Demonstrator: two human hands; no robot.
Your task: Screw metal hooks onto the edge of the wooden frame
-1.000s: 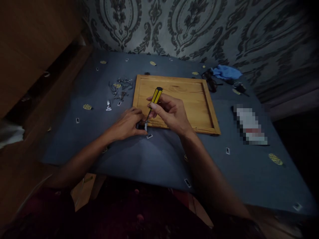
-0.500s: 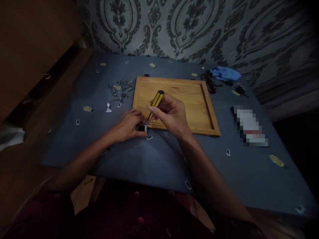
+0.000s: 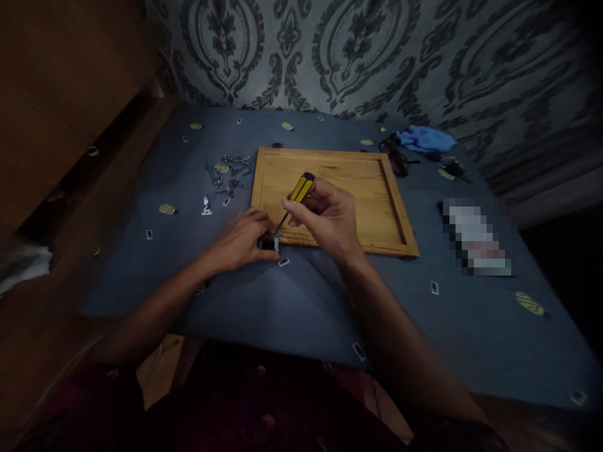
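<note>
Wooden panel [image 3: 370, 198]: in the head view it lies flat on the worktop [image 3: 282, 301], its raised rim facing up, with the work gathered at its near left corner. The right hand [image 3: 332, 216] is closed around the yellow and black handle of a screwdriver [image 3: 302, 188], whose shaft slants down to a small metal fitting [image 3: 276, 243] at that corner. Compared with a second ago, the handle leans farther to the right, and the fingertip that showed on its left side is now tucked behind it; the tip end stays at about the same spot. That reads as a small turn or a fresh hold on the handle, so the work at the corner seems to go on without a break, though the pictures are too dark to show whether a screw has moved. The left hand [image 3: 245, 235] keeps its place, thumb and fingers curved on either side of the fitting as if to steady it; whether they press on it I cannot tell. The loose metal parts [image 3: 230, 186] and a single shiny piece [image 3: 206, 206] left of the panel lie as they did, apart from both hands.
</note>
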